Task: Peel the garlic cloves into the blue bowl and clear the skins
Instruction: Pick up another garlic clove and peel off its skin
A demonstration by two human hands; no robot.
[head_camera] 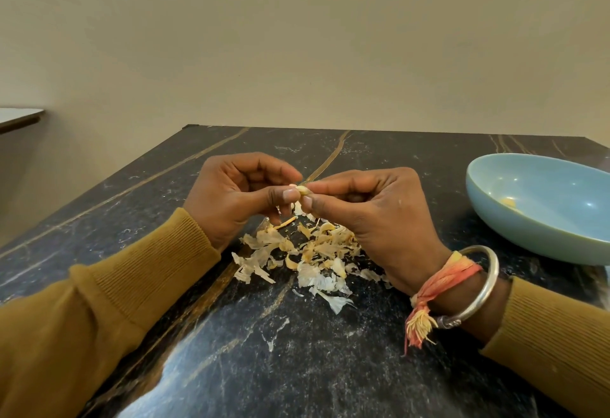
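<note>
Our left hand (237, 199), in a ribbed mustard sleeve, pinches one small pale garlic clove (302, 190) between thumb and forefinger above the middle of the black gold-veined marble tabletop (132, 206). Below lies one loose heap of papery garlic skins (307, 255), partly hidden by both hands. Our right hand (373, 216) pinches the same clove from the other side; its wrist carries one smooth silver bangle (494, 269) and one orange tasselled thread (442, 282). Near the tabletop's right edge sits one glossy round pale-blue bowl (495, 229) holding one yellowish peeled piece (510, 203).
</note>
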